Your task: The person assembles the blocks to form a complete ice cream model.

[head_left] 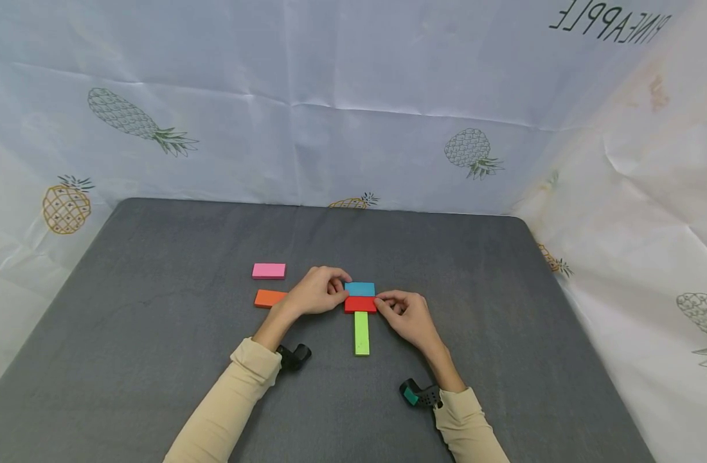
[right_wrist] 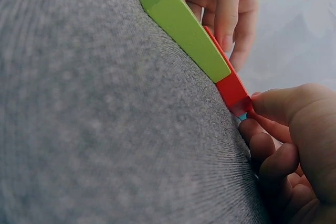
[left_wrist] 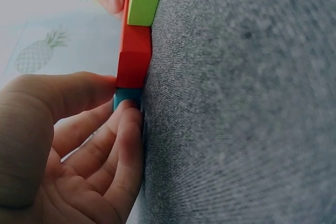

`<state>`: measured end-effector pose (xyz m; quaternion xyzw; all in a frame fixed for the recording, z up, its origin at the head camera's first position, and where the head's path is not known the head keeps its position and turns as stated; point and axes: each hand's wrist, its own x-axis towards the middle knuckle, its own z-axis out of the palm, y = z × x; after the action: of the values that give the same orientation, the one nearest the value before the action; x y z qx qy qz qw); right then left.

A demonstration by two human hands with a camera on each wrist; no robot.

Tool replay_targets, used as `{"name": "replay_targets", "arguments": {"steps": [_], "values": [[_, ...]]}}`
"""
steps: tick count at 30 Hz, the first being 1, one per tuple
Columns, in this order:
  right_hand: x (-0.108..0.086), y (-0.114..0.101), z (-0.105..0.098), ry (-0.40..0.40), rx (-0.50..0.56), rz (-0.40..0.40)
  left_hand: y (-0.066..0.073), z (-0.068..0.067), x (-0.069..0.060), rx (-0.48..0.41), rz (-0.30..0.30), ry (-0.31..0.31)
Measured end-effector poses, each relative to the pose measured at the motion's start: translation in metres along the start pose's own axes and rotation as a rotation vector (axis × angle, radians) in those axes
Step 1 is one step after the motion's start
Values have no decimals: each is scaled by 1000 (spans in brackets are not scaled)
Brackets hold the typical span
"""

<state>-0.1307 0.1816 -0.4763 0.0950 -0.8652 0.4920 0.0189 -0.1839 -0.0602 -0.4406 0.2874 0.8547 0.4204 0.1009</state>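
A blue block and a red block lie flat on the grey table, long sides together, the blue one farther away. From the red block's near side a light green block extends toward me, forming a T. My left hand pinches the left end of the blue block with thumb and fingertips; in the left wrist view its thumb reaches the seam with the red block. My right hand holds the red block's right end between thumb and index finger. In the right wrist view, the blue block is mostly hidden.
A pink block lies to the left on the table. Nearer to me is an orange block, partly covered by my left hand. White pineapple-print cloth hangs behind the table and at its sides.
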Motion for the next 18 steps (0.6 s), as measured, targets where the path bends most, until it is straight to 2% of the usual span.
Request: {"name": "replay_targets", "arguments": {"steps": [18], "values": [[0, 1, 0, -8, -7, -23, -3, 2, 0, -33, -20, -4]]}}
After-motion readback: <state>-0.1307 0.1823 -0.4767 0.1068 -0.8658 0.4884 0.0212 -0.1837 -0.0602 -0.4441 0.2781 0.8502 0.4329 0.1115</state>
